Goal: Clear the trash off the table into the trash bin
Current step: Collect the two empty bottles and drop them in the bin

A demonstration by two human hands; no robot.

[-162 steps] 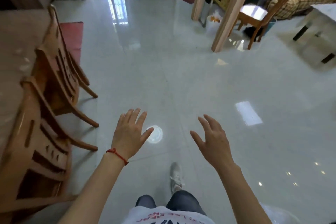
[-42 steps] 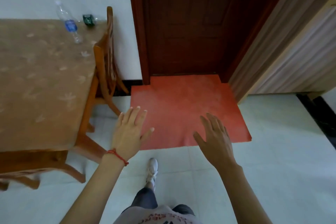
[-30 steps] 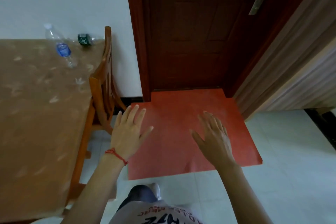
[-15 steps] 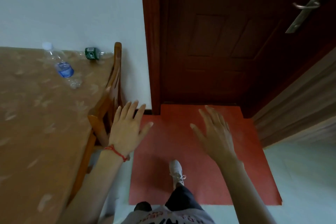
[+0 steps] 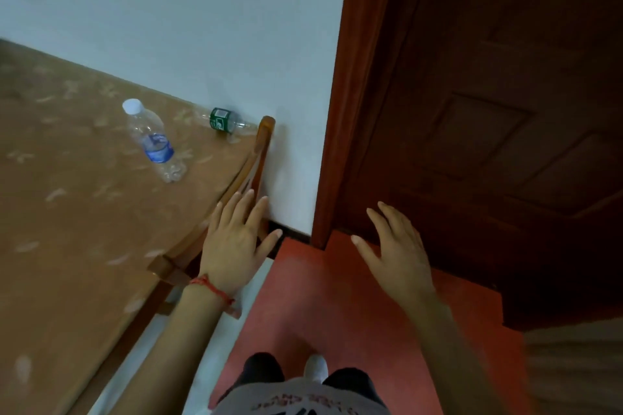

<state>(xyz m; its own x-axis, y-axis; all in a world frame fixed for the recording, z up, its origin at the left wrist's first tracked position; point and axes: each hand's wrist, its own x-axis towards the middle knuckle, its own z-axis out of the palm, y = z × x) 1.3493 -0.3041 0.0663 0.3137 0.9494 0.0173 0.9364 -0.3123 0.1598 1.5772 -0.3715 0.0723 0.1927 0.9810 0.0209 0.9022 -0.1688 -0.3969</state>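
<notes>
Approach to the table, nothing picked up

I judged this the reach-in step. Left hand (image 5: 236, 242) and right hand (image 5: 397, 256) hung spread, holding nothing. Clear blue-labelled plastic bottle (image 5: 153, 141) and green-labelled bottle (image 5: 226, 121) lay on the brown-clothed table (image 5: 67, 246); next I'd grasp one. Bin unseen.

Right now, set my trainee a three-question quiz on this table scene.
1. True or false: the left hand grips a bottle.
2. Which bottle lies nearer the chair? A) the blue-label bottle B) the green-label bottle
3. Fill in: the red mat lies in front of the ____.

Key:
1. False; both the left and the right hand are open and hold nothing.
2. B.
3. Door.
</notes>
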